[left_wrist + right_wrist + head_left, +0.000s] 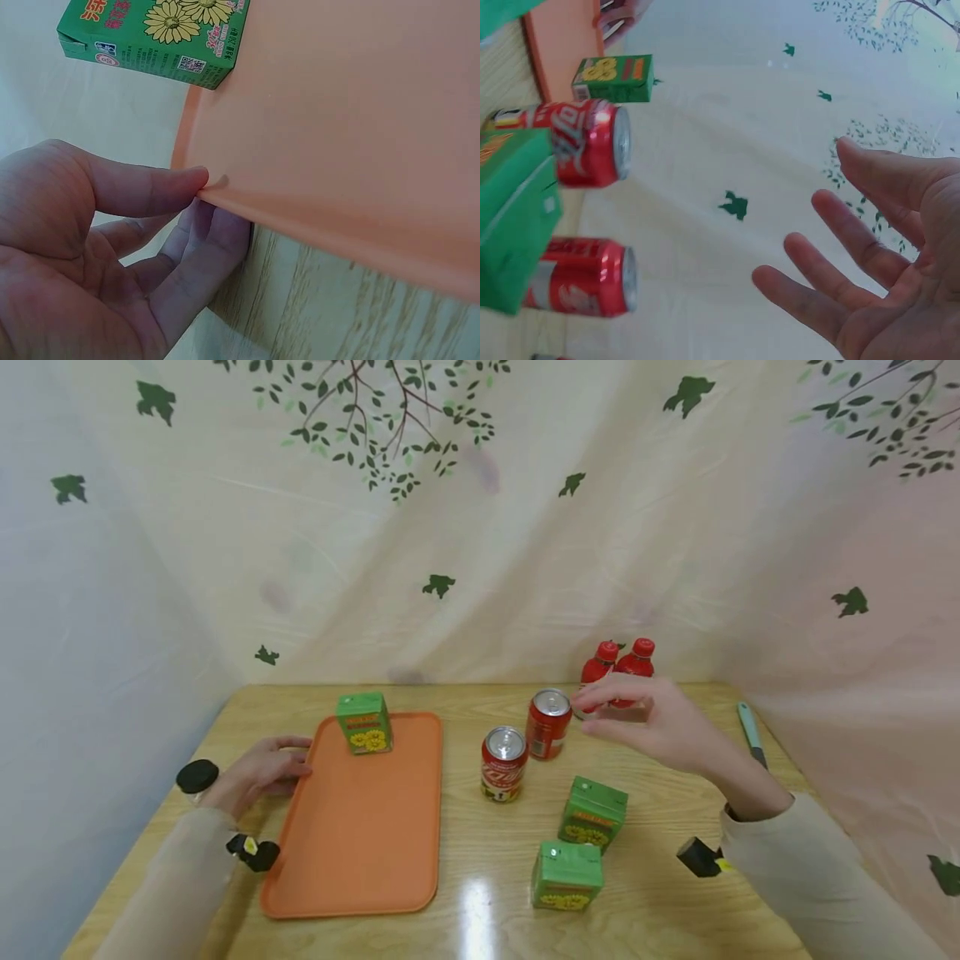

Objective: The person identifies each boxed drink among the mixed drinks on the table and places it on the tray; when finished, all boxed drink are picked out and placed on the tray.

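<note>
My left hand (264, 772) pinches the left rim of an orange tray (367, 852), thumb on top and fingers below, as the left wrist view shows. A green drink carton (365, 724) with yellow flowers stands at the tray's far left corner. My right hand (660, 724) hovers over the table's right side, fingers spread and apart from the thumb, nothing held. Near its fingertips in the head view is a red soda can (548, 727), with another red can (503, 768) closer to the tray. Behind the hand stand two red-capped bottles (597, 667), partly hidden.
Two more green cartons (567, 878) stand at the front, right of the tray. A teal-handled tool (748, 727) lies near the table's right edge, its dark end partly hidden by my forearm. Patterned cloth (487, 568) hangs behind the wooden table (495, 927).
</note>
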Demonstrator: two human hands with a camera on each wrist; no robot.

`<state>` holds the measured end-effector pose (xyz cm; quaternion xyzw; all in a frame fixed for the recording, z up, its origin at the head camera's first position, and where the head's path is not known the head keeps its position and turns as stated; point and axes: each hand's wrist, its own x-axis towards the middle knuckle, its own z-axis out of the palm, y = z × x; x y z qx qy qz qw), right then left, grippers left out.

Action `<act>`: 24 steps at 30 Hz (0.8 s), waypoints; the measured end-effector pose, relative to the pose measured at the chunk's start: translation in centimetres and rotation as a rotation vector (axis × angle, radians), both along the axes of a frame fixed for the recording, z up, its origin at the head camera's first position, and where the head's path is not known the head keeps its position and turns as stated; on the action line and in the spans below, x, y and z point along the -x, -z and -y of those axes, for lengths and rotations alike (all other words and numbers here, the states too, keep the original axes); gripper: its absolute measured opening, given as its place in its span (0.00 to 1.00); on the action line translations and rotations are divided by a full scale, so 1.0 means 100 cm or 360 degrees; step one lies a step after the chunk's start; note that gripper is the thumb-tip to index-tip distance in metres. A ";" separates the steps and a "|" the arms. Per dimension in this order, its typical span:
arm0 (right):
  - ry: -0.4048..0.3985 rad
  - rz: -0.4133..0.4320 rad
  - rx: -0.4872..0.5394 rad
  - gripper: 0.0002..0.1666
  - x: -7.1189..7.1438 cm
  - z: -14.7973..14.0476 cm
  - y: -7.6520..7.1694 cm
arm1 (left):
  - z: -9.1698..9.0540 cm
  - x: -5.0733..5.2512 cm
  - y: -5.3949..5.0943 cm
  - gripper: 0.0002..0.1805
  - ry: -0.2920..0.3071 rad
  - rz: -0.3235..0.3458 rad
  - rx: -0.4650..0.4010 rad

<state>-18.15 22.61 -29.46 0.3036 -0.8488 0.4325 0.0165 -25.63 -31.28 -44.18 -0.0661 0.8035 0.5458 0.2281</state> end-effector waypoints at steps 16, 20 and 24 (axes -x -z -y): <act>-0.0006 -0.0195 0.0114 0.28 -0.034 -0.053 0.074 | -0.005 0.001 0.002 0.36 -0.0026 -0.0036 -0.0024; -0.0042 -0.0140 0.0102 0.31 -0.036 -0.062 0.091 | -0.006 0.000 0.001 0.36 -0.0026 -0.0028 -0.0017; -0.0061 -0.0094 0.0098 0.33 -0.037 -0.067 0.102 | -0.002 -0.002 -0.001 0.36 -0.0005 -0.0032 0.0009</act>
